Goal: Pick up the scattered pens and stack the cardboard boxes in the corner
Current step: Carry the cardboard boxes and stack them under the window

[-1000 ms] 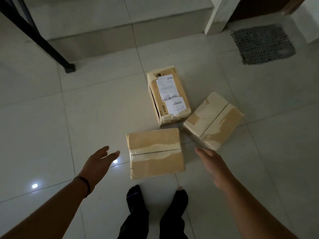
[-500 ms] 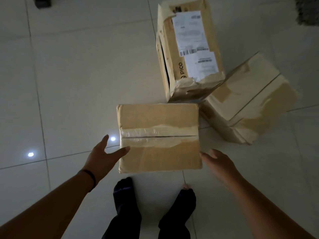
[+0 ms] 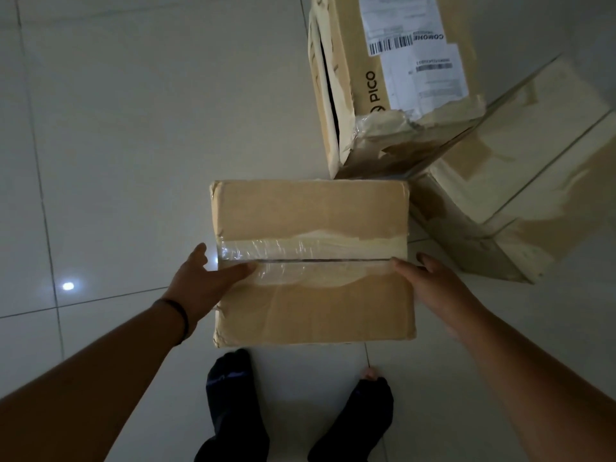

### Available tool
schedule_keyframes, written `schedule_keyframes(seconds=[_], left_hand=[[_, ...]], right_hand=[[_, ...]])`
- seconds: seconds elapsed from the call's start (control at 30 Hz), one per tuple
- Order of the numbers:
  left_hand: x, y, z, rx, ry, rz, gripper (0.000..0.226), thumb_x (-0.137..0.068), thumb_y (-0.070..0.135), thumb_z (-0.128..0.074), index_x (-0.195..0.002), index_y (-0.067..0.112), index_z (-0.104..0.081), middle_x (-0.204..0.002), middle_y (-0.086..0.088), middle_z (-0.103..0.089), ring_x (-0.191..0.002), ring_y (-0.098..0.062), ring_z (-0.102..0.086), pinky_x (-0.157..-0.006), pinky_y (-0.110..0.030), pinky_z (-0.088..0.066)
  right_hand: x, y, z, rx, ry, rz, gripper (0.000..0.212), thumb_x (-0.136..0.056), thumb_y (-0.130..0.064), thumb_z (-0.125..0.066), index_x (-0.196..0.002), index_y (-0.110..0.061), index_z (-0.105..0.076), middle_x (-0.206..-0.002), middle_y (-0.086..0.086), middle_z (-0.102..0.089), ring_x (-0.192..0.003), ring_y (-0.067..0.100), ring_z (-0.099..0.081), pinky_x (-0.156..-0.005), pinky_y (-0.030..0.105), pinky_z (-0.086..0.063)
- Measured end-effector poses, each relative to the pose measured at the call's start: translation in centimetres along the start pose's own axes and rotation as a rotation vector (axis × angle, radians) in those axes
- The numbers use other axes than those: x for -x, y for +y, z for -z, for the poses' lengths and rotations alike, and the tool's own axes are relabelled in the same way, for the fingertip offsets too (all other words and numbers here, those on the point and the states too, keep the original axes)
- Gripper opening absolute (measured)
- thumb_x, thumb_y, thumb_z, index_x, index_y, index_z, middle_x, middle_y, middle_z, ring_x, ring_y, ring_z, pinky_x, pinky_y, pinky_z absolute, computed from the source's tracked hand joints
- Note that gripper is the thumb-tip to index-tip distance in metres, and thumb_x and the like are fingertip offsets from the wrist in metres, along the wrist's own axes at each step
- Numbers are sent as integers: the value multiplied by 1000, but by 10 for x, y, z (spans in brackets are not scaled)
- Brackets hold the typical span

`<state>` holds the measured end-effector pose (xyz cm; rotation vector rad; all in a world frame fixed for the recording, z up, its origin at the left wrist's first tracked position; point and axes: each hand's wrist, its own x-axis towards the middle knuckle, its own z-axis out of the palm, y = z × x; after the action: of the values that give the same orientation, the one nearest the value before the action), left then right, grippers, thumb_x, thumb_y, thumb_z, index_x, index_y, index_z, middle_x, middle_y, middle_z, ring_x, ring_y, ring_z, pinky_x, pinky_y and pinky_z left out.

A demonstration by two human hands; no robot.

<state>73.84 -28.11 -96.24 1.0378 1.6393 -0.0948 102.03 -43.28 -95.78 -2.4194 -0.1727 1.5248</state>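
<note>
Three cardboard boxes lie on the tiled floor. The nearest taped box (image 3: 310,261) sits flat just ahead of my feet. My left hand (image 3: 203,285) presses its left side with the thumb on the tape seam. My right hand (image 3: 433,288) touches its right side, thumb on the top edge. Both hands clasp the box between them. Behind it stands a torn box with shipping labels and "PICO" print (image 3: 383,85). A third taped box (image 3: 520,185) lies tilted at the right, touching the labelled one. No pens are in view.
My two feet in dark socks (image 3: 233,405) stand right behind the near box. Pale floor tiles (image 3: 133,128) stretch to the left and far side. A small light reflection (image 3: 68,286) shows on the floor at left.
I have leaned in closer, so the boxes look larger. Both hands moved from hovering beside the near box to touching its left and right sides.
</note>
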Motion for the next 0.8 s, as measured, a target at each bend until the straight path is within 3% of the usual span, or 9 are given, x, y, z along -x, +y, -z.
schedule_keyframes(seconds=[0.07, 0.17, 0.3, 0.43, 0.6, 0.7, 0.8], left_hand=[[-2, -1, -4, 28, -6, 21, 109, -65, 47, -78, -150, 16, -17, -154, -10, -28, -136, -30, -35, -108, -47, -34], [-4, -4, -6, 25, -55, 62, 117, -41, 65, -83, -139, 20, -39, -136, -7, -53, -116, -28, -56, -94, -48, -49], [-2, 1, -12, 104, -112, 51, 65, -56, 46, -83, -113, 20, -62, -106, -3, -70, -93, -22, -67, -74, -36, -56], [1, 7, -8, 66, -61, 48, 60, -64, 42, -81, -115, 18, -60, -109, -5, -67, -97, -25, -64, -82, -42, -54], [18, 18, 11, 33, -2, 32, 71, -65, 40, -82, -123, 14, -51, -117, -6, -60, -103, -28, -59, -87, -45, -51], [40, 32, 27, 50, -6, 26, 73, -66, 39, -81, -124, 14, -45, -118, -7, -58, -103, -28, -58, -86, -46, -50], [70, 53, 52, 69, -15, 10, 71, -68, 40, -79, -124, 17, -42, -119, -7, -55, -102, -27, -56, -80, -42, -48]], right_hand=[[-4, 0, -4, -56, -27, -15, 91, -77, -64, -59, -150, -23, -23, -152, 5, -36, -132, 25, -43, -105, 42, -39], [-9, 1, -12, -122, -77, -42, 106, -55, -78, -64, -145, -31, -33, -142, 2, -49, -123, 23, -51, -103, 48, -43], [-10, 0, -21, -204, -111, -20, 85, -56, -71, -69, -130, -31, -52, -121, -1, -64, -108, 21, -60, -97, 44, -48], [-4, -2, -20, -204, -105, -30, 63, -72, -59, -69, -124, -27, -56, -114, 1, -66, -100, 21, -63, -87, 37, -52], [21, -8, -14, -229, -94, -13, 58, -72, -58, -69, -121, -27, -59, -110, 0, -68, -97, 20, -64, -89, 40, -51], [49, -17, -8, -231, -80, 1, 56, -73, -59, -68, -119, -29, -60, -109, 0, -68, -95, 19, -65, -84, 38, -53], [87, -34, 1, -216, -73, 31, 53, -75, -60, -65, -117, -30, -60, -108, -1, -69, -96, 21, -66, -88, 43, -53]])
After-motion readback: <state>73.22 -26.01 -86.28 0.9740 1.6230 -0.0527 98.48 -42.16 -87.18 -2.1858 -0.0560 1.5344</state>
